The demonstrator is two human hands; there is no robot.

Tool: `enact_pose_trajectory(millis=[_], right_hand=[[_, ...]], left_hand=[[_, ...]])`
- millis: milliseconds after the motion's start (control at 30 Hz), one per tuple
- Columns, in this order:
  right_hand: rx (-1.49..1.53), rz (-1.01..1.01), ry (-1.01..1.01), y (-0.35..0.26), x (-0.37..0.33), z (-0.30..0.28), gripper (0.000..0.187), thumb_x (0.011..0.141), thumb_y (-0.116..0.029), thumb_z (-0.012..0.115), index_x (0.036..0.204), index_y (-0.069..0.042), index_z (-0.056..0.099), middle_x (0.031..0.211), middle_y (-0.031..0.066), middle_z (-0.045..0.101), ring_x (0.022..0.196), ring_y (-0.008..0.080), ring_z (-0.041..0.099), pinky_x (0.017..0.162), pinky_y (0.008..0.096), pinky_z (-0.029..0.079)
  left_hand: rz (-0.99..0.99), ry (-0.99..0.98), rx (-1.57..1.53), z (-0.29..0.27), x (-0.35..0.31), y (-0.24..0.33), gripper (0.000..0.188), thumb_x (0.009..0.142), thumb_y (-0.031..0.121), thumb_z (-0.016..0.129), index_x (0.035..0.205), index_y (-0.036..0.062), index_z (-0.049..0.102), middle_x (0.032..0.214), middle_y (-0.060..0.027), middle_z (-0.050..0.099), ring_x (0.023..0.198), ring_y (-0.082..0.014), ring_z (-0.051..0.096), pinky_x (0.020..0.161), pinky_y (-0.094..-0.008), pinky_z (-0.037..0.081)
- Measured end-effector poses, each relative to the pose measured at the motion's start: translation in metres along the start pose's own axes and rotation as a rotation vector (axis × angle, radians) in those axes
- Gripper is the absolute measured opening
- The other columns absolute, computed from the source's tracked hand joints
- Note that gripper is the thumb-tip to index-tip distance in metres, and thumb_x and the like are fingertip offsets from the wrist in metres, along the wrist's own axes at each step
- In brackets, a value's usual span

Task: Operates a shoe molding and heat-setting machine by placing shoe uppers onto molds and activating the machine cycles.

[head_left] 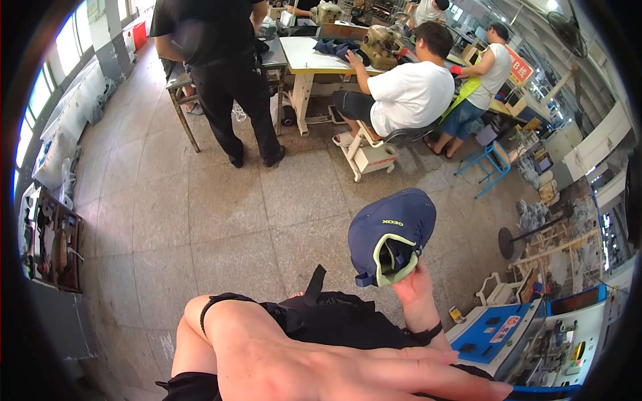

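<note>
**Navy shoe upper held aloft in right hand**

Right hand [413, 284] has its grip clamped on the lower rim of a navy shoe upper [391, 235] with pale green lining; the upper stands above the fingers, over the tiled floor [200, 220]. Left hand [374, 374] lies flat, fingers extended, holding nothing, well below the upper.
</note>
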State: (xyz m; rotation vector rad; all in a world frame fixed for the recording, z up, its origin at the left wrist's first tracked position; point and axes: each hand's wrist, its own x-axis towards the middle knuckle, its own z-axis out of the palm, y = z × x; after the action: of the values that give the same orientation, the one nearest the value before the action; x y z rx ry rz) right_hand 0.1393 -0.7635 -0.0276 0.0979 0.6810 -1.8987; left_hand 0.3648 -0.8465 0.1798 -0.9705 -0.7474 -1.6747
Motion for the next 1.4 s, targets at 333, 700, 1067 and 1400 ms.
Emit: enact_pose_trajectory(millis=[333, 700, 1067, 1400], right_hand=[[-0.029, 0.052, -0.081, 0.003, 0.007, 0.003, 0.036, 0.100, -0.018, 0.055, 0.133, -0.003, 0.053, 0.132, 0.0113, 0.061, 0.124, 0.0257, 0.057, 0.109, 0.0443, 0.044], [-0.070, 0.058, -0.059, 0.001, 0.011, 0.004, 0.040, 0.099, -0.023, 0.058, 0.134, -0.003, 0.053, 0.133, 0.0113, 0.061, 0.126, 0.0270, 0.056, 0.110, 0.0472, 0.042], [-0.082, 0.059, -0.081, -0.004, 0.014, 0.001, 0.042, 0.097, -0.027, 0.059, 0.133, -0.005, 0.056, 0.136, 0.0113, 0.059, 0.128, 0.0294, 0.053, 0.112, 0.0491, 0.038], [-0.120, 0.020, -0.030, -0.011, 0.011, 0.002, 0.041, 0.102, -0.026, 0.050, 0.137, -0.004, 0.051, 0.137, 0.0128, 0.058, 0.128, 0.0298, 0.053, 0.112, 0.0493, 0.039]], left_hand=[[0.009, 0.008, 0.025, -0.002, 0.000, -0.002, 0.034, 0.094, -0.009, 0.044, 0.100, 0.0113, 0.071, 0.120, -0.0304, 0.060, 0.120, -0.0487, 0.053, 0.110, -0.0535, 0.036], [0.025, 0.008, 0.040, -0.007, 0.003, -0.007, 0.032, 0.094, -0.010, 0.045, 0.100, 0.0115, 0.069, 0.120, -0.0297, 0.060, 0.120, -0.0484, 0.053, 0.111, -0.0528, 0.036], [0.047, 0.013, 0.050, -0.006, 0.003, -0.014, 0.031, 0.094, -0.010, 0.046, 0.099, 0.0116, 0.068, 0.120, -0.0290, 0.061, 0.120, -0.0480, 0.054, 0.112, -0.0522, 0.035], [0.001, -0.046, 0.017, -0.023, 0.010, -0.019, 0.028, 0.093, -0.009, 0.049, 0.102, 0.0126, 0.065, 0.118, -0.0271, 0.061, 0.119, -0.0468, 0.055, 0.112, -0.0516, 0.035]])
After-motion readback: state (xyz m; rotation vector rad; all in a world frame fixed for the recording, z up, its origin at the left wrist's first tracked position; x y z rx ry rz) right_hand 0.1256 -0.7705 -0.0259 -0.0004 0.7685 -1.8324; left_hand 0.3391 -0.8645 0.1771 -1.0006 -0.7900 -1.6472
